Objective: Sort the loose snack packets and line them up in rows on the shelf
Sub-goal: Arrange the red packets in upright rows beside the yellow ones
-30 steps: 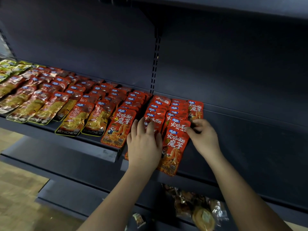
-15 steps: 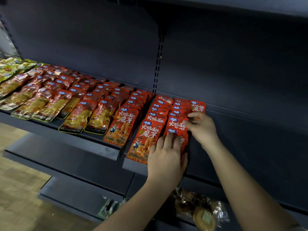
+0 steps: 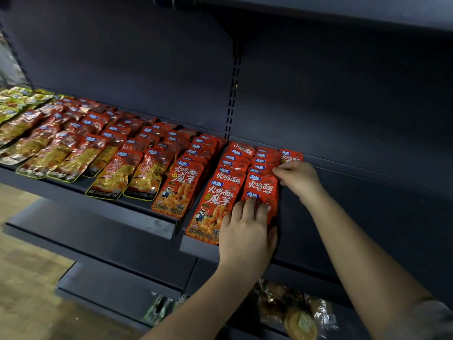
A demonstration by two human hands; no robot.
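Dark metal made up the shelf point(image 3: 137, 212), its front lip running from the left edge down toward the hands. Taking the slotted upright point(image 3: 231, 94) in the back panel as the landmark: far left of it lay green packets point(image 3: 14, 99), then rows of clear packets point(image 3: 44, 153) showing yellow strips, then two orange packets point(image 3: 127, 177) at the shelf front, all overlapping like tiles. Just left of the upright ran a row of red packets point(image 3: 180, 185) with white lettering, its front one reaching the lip.

Right of the upright, on the next shelf section, lay two more red rows. The first row point(image 3: 215, 200) ended in a packet overhanging the lip. The second row point(image 3: 262, 182) sat just beside it, and the left hand point(image 3: 245, 234) rested on its front packet, palm down, fingers point(image 3: 250, 207) straight and close together, thumb tucked along the packet's right edge. Farther back and right of the upright, the right hand point(image 3: 297, 177) had its fingers curled, the tips pinching at the right edge of the second row. Touching that hand's far side lay a single red packet point(image 3: 291, 155), alone beside the row's rear end.

Below the upright, on a lower shelf, sat a heap of clear bags point(image 3: 294, 312) with brown and round yellow snacks. Wooden floor point(image 3: 22, 278) showed at lower left.
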